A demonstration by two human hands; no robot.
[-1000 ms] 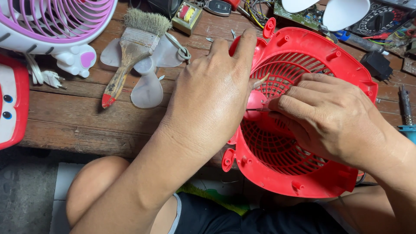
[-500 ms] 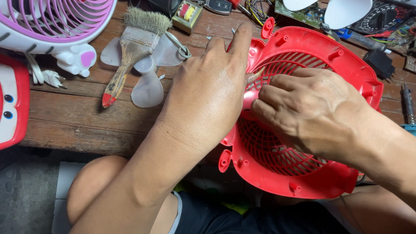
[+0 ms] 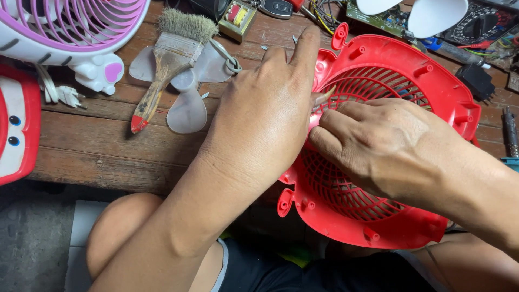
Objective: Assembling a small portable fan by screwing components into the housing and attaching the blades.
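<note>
My knee sits low in the frame, half under my left forearm, and the near rim of the red fan grille [image 3: 378,232] hangs over the table edge above my lap. My two hands cover the grille's hub, so whatever I pinch there is hidden; only a thin pale tip pokes out between them. My left hand [image 3: 265,119] lies palm down across the grille's left rim, forefinger stretched straight toward the top of the frame, the other fingers curled over the edge, gripping it. My right hand [image 3: 386,143] comes in from the lower right, wrist bent, fingertips bunched tight at the hub; I cannot tell what they grip. Left of centre, on the wooden table [image 3: 108,146], a paintbrush [image 3: 167,70] lies over a clear fan blade [image 3: 186,105]. A purple-and-white fan [image 3: 70,27] is cut off upper left, and a circuit board [image 3: 378,16] upper right.
</note>
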